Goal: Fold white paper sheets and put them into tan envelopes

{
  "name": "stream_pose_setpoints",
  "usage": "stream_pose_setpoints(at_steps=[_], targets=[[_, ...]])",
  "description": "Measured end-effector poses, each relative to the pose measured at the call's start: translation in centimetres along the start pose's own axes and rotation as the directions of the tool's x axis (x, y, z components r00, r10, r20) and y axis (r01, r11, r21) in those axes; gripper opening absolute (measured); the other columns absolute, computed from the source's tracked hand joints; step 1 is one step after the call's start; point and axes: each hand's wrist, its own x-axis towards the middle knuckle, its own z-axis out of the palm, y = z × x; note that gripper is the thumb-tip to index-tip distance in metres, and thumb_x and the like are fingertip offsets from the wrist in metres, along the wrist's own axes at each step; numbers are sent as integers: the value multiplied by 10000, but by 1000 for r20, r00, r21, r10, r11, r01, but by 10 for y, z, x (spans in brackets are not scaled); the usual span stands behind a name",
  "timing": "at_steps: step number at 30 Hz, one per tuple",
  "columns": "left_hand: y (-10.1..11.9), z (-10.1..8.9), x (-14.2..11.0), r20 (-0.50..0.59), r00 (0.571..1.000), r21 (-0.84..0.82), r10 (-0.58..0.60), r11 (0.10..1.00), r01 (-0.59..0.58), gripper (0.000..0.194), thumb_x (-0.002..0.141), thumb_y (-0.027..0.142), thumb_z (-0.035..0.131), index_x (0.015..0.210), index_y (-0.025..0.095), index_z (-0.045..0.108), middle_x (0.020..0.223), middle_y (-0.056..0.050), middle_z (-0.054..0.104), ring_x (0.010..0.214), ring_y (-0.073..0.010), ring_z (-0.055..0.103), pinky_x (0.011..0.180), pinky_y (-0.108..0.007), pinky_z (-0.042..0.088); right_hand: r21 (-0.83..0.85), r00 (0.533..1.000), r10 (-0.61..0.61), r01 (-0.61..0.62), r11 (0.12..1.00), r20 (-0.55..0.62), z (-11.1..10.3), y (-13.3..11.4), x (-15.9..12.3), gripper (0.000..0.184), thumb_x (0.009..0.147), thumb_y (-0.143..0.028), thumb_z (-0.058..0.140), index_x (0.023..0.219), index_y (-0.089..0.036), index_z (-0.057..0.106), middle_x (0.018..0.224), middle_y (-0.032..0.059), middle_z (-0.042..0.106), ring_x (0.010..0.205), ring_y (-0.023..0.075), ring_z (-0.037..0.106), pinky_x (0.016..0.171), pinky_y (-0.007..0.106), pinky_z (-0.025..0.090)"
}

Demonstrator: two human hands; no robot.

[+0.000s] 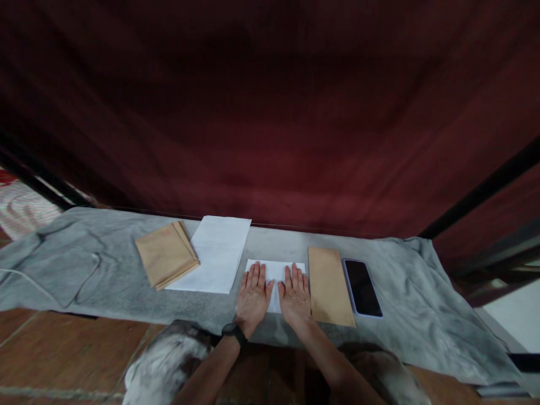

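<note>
A folded sheet of white paper (275, 305) lies on the grey cloth in front of me. My left hand (253, 295) rests flat on its left part, fingers stretched out and pointing away from me. On the right part, my right hand (294, 295) lies flat in the same way, with the two thumbs close together. Both hands hide much of the sheet. Just right of my right hand is a brown envelope (331, 287). Larger white sheets (219, 253) lie to the left, partly under a stack of brown envelopes (166, 253).
A phone (363, 288) in a pale case lies right of the single envelope. Grey cloth (113, 236) covers the narrow surface, and a white cable (29, 279) runs over its left end. A dark red curtain (274, 140) hangs directly behind. Below are brown floor tiles (71, 349).
</note>
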Motion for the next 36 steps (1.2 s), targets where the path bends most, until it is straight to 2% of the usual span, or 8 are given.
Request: stream_pose_setpoints(at_steps=[3, 9, 15, 17, 20, 22, 28, 36], targets=[[-3, -1, -2, 9, 1000, 21, -3, 1000, 3, 607, 991, 420, 336, 1509, 103, 355, 1567, -165, 359, 1475, -275, 287, 1192, -474, 275, -10, 1000, 23, -23, 1000, -20, 0, 0, 4, 573, 1026, -393, 315, 1512, -92, 354, 1598, 163, 244, 1481, 285, 255, 1197, 469, 200], [-2, 0, -2, 1, 1000, 52, 3, 999, -3, 588, 986, 397, 347, 1515, 140, 352, 1568, -139, 368, 1474, -264, 290, 1191, -474, 273, -1, 993, -111, 112, 994, 41, 0, 0, 8, 533, 1033, -388, 309, 1528, -194, 339, 1614, 98, 229, 1487, 264, 242, 1207, 490, 158], [3, 1, 2, 11, 999, 69, -37, 997, 36, 566, 992, 357, 340, 1482, 79, 399, 1560, -172, 369, 1472, -284, 292, 1188, -482, 274, -21, 997, -56, 55, 998, -61, 5, 4, 5, 564, 1025, -371, 337, 1517, -94, 348, 1608, 162, 219, 1483, 277, 248, 1202, 450, 201], [8, 1, 6, 19, 1000, 47, 17, 999, -18, 546, 998, 331, 328, 1484, 92, 400, 1558, -149, 381, 1472, -277, 291, 1190, -480, 275, -14, 995, -61, 60, 998, -77, 6, 5, 4, 549, 1027, -342, 318, 1513, -90, 353, 1609, 160, 224, 1482, 277, 250, 1200, 452, 209], [15, 1, 16, 86, 980, -17, 178, 984, -177, 514, 1004, 274, 298, 1489, 138, 405, 1550, -92, 413, 1465, -243, 312, 1191, -457, 287, -2, 995, -67, 68, 998, -73, 7, 5, 4, 530, 1026, -294, 288, 1514, -97, 355, 1607, 153, 234, 1481, 277, 254, 1196, 460, 218], [15, 1, 23, 110, 972, -39, 210, 978, -207, 503, 1006, 259, 292, 1482, 157, 418, 1548, -77, 418, 1460, -232, 324, 1193, -455, 286, 3, 996, -63, 63, 998, -66, 7, 5, 5, 524, 1024, -283, 286, 1511, -106, 364, 1603, 151, 251, 1477, 278, 265, 1195, 460, 221], [-1, -1, 22, 57, 994, 6, 94, 996, -95, 537, 1009, 351, 320, 1486, 118, 402, 1556, -127, 391, 1466, -242, 311, 1200, -447, 271, 8, 996, -24, 25, 1000, -83, 6, 3, 6, 536, 1023, -295, 290, 1514, -91, 350, 1607, 159, 232, 1481, 270, 257, 1196, 443, 229], [-8, -2, -20, -59, 998, 59, 3, 998, 1, 594, 994, 373, 332, 1491, 50, 372, 1549, -203, 372, 1464, -295, 305, 1165, -481, 327, 24, 999, 18, -17, 1000, -45, 3, 0, 4, 554, 1017, -292, 300, 1532, -87, 302, 1605, 153, 234, 1487, 258, 243, 1213, 453, 184]])
